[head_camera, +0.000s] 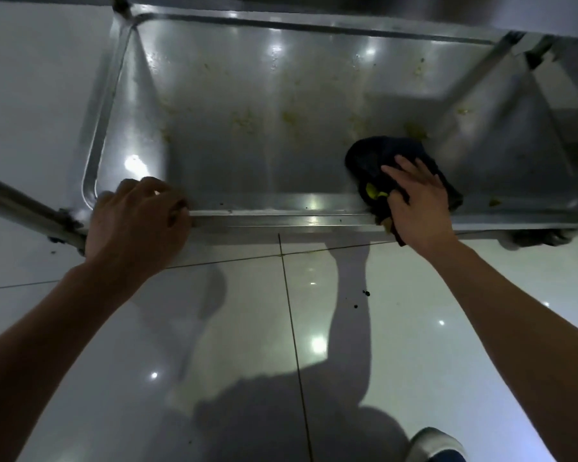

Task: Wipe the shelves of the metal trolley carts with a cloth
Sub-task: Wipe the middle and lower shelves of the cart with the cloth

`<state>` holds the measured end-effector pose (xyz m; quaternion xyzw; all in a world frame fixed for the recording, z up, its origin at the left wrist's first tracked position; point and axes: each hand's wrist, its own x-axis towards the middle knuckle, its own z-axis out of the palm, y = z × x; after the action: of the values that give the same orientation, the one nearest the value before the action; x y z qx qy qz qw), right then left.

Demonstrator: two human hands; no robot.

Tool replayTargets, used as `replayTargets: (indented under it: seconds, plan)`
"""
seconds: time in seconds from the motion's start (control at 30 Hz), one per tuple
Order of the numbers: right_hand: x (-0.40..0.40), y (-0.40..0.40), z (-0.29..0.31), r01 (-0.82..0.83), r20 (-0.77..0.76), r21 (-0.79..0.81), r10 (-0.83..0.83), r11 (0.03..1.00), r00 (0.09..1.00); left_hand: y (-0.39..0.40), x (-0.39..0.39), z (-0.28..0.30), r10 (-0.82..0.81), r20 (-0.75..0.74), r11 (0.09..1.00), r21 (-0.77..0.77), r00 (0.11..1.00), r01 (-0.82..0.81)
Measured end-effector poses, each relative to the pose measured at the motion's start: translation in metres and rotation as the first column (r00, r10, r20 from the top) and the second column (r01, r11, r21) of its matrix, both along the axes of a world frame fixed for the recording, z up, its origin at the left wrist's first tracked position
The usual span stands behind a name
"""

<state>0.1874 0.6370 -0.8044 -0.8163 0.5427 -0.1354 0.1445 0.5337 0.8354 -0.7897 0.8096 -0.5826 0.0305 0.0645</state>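
The bottom shelf of the metal trolley (281, 208) fills the upper half of the view, its steel surface spotted with yellowish smears. A dark cloth (377, 155) with a yellow-green patch lies bunched on the shelf's right front part and drapes over the front rim. My right hand (417, 208) presses flat on the cloth, fingers spread. My left hand (137, 221) curls over the shelf's front rim near the left corner, gripping it.
A trolley leg (24, 211) slants at the left, a caster wheel (544, 240) sits at the right front corner. An upper shelf edge (414, 15) overhangs the top. Glossy white floor tiles (214, 328) carry dark crumbs; a shoe tip (437, 441) shows bottom right.
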Motion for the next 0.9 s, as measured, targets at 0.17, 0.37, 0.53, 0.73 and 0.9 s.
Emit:
replayTargets:
  seconds: [0.17,0.37,0.53,0.73,0.9]
  plan:
    - [0.022,-0.009,-0.003,0.018,-0.087,0.005,-0.018,1.000,0.996,0.003,0.019,0.001,0.066,0.026,0.998,0.004,0.997,-0.066]
    - [0.103,-0.002,-0.003,-0.104,-0.127,0.012,0.105,0.994,0.986,0.003,0.023,0.002,0.047,-0.001,0.998,-0.028,0.999,-0.047]
    - [0.195,0.016,-0.013,-0.291,-0.113,0.028,0.292,0.956,0.950,0.012,0.032,-0.001,-0.004,-0.005,0.999,-0.032,1.000,0.004]
    - [0.302,0.042,-0.011,-0.501,-0.029,0.057,0.503,0.864,0.864,0.020,0.034,-0.002,-0.028,-0.033,1.000,-0.009,0.999,0.027]
    - [0.357,0.055,-0.003,-0.619,0.054,0.153,0.619,0.770,0.784,0.024,0.039,-0.005,-0.038,-0.063,0.999,0.028,0.997,0.040]
